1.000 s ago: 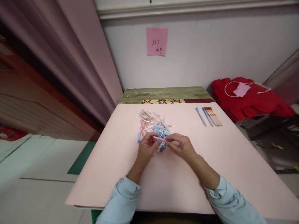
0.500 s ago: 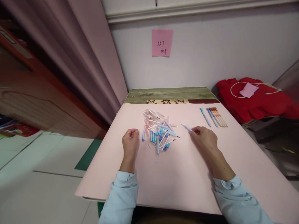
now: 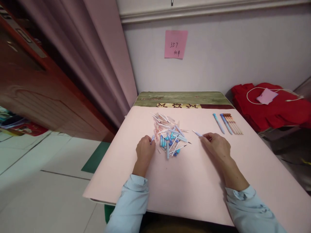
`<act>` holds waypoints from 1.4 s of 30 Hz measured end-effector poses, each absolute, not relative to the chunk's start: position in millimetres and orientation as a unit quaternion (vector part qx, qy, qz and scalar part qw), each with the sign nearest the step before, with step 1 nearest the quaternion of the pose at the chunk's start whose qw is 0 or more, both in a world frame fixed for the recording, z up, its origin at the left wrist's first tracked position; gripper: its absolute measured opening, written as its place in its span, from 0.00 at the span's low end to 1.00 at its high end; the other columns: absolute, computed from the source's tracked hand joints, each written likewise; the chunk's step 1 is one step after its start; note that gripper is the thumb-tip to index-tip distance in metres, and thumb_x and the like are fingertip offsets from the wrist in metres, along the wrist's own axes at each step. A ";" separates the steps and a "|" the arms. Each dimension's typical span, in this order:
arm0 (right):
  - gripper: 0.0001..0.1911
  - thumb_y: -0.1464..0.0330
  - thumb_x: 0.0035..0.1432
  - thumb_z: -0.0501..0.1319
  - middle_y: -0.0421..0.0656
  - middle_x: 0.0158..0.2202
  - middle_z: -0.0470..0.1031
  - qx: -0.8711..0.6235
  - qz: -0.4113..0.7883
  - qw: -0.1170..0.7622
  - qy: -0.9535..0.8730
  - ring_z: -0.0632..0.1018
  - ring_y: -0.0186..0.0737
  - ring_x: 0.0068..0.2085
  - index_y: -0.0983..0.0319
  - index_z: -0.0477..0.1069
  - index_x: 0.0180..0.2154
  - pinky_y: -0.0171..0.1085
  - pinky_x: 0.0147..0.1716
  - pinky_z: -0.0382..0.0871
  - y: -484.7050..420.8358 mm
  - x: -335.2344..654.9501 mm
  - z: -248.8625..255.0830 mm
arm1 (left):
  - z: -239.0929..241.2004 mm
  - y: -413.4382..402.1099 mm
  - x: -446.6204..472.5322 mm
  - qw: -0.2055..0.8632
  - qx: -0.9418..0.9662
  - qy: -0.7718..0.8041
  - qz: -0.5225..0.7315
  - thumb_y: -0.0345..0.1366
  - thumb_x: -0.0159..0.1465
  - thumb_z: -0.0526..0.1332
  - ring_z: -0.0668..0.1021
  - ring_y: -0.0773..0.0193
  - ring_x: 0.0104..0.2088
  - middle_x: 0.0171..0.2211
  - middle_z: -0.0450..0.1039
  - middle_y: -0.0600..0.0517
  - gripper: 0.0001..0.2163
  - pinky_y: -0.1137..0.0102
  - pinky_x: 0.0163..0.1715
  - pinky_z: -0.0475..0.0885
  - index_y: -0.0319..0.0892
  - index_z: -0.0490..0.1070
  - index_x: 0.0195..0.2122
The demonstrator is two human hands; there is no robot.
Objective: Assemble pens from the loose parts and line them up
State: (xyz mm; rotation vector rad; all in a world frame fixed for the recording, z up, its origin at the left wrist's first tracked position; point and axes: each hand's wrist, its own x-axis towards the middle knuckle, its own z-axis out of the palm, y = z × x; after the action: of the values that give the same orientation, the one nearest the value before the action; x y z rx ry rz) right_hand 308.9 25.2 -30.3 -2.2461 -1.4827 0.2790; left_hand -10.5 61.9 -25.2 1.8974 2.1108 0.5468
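Note:
My left hand is closed at the left edge of a pile of loose pen parts, its fingertips on a short violet-blue pen barrel piece. My right hand pinches a slim pale lilac pen barrel, whose white tip points left toward the pile. Between the hands lie white refills with dark tips, short blue barrel pieces, blue caps and clear pinkish tubes, heaped across one another.
Whole pens lie in a row at the far right: a light blue pen, a darker blue pen and several brown-topped pens. A pink sheet covers the table. Beyond its right edge is red cloth with a white cable.
My left hand has moved right and closed on the violet-blue barrel piece that lay beside it. My right hand still holds the lilac barrel. The camera view has shifted slightly left.

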 end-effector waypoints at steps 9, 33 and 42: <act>0.16 0.57 0.58 0.60 0.45 0.36 0.81 -0.704 0.094 0.484 -0.512 0.77 0.42 0.33 0.60 0.79 0.38 0.40 0.37 0.70 25.5 290.9 -33.0 | -20.0 61.8 -8.0 0.420 0.462 0.592 0.509 0.45 0.57 0.64 0.67 0.70 0.18 0.19 0.69 0.56 0.12 0.73 0.20 0.61 0.41 0.71 0.30; 0.10 0.62 0.63 0.62 0.44 0.40 0.82 -0.497 0.153 0.454 -0.724 0.80 0.41 0.38 0.54 0.79 0.44 0.38 0.38 0.74 11.4 231.5 -37.8 | -14.0 44.5 24.6 0.602 0.443 0.469 0.470 0.53 0.60 0.61 0.67 0.73 0.13 0.20 0.72 0.56 0.18 0.77 0.12 0.56 0.41 0.68 0.34; 0.21 0.55 0.56 0.66 0.43 0.31 0.79 -0.513 0.442 0.584 -0.447 0.77 0.39 0.28 0.61 0.77 0.45 0.40 0.31 0.76 22.1 234.3 -42.8 | -26.8 68.6 -34.0 0.377 0.541 0.624 0.419 0.36 0.51 0.65 0.68 0.70 0.21 0.20 0.68 0.57 0.05 0.75 0.22 0.61 0.41 0.73 0.27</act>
State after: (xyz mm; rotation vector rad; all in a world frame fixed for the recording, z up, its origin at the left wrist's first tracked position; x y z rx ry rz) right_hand 234.3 22.1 -42.8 -1.1980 -1.0422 1.0309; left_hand -34.0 68.6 -26.8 1.3835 1.5967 1.0706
